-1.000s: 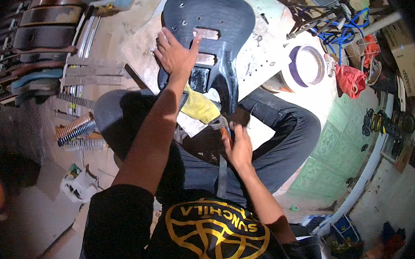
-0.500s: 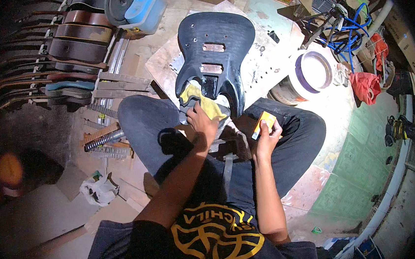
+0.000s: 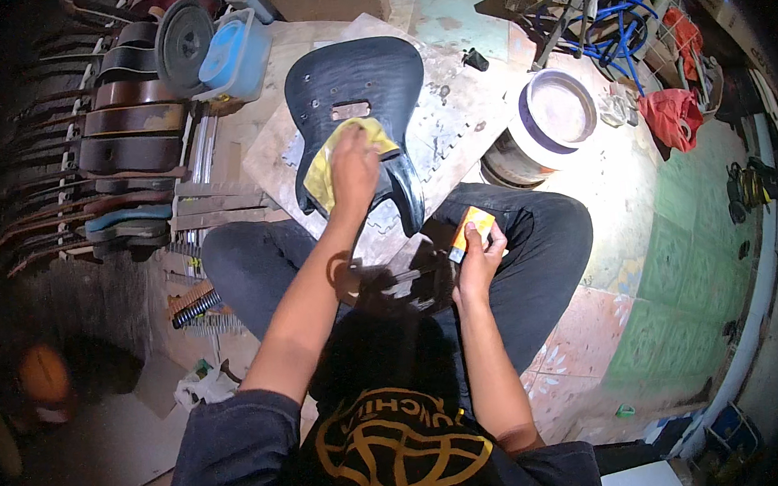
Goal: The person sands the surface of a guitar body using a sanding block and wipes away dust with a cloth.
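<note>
Two hands (image 3: 357,174) (image 3: 479,263): cloth (image 3: 323,176) under left, box (image 3: 461,240) (contents hidden) in right

Left hand (image 3: 355,174): off the bare wood where you had it a second ago, now onto the yellow cloth (image 3: 320,177)!
Cloth: up from the near end, spread across your guitar body (image 3: 351,72), lower slot now covered.
</note>
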`<state>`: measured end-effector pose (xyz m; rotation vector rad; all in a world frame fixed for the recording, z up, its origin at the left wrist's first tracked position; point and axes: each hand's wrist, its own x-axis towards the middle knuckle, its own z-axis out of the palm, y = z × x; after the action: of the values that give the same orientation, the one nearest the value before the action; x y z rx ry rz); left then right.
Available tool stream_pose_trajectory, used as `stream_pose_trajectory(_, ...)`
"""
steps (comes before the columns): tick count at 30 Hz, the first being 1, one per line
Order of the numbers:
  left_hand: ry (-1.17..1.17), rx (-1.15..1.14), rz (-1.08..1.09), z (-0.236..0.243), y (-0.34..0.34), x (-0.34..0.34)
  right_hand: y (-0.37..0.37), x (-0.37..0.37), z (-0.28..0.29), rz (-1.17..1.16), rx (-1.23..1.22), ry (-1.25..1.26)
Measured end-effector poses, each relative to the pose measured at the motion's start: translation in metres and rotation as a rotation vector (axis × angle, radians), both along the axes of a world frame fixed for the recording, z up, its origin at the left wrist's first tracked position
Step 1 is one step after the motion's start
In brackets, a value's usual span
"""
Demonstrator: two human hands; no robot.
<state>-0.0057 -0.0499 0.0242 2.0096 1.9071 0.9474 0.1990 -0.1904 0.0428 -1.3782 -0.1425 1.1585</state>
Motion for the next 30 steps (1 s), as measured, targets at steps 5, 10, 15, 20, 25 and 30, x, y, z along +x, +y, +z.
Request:
stream_pose_trajectory(5,0.318,-0.152,-0.233,-0.006,-0.013,0.028,0.0,0.006,0.001,-0.034,-0.024,-0.016)
stream_pose_trajectory(10,0.293,-0.189,-0.483,-0.001,-0.038,0.024,0.006,0.005,0.004,0.019,-0.061,-0.031)
stream_pose_trajectory(15,0.218,-0.225,-0.592,0.007,-0.062,0.036,0.001,0.004,0.0,0.014,-0.005,-0.037)
stream_pose_trajectory(20,0.12,-0.221,-0.666,0.002,-0.084,0.039,0.001,0.004,0.006,0.013,-0.036,-0.05)
stream_pose_trajectory(25,0.084,-0.235,-0.764,-0.002,-0.119,0.038,-0.001,0.002,0.005,-0.002,-0.027,-0.01)
stream_pose_trajectory(30,0.165,-0.762,-0.661,0.01,-0.139,0.034,-0.004,0.008,0.0,-0.042,-0.023,0.014)
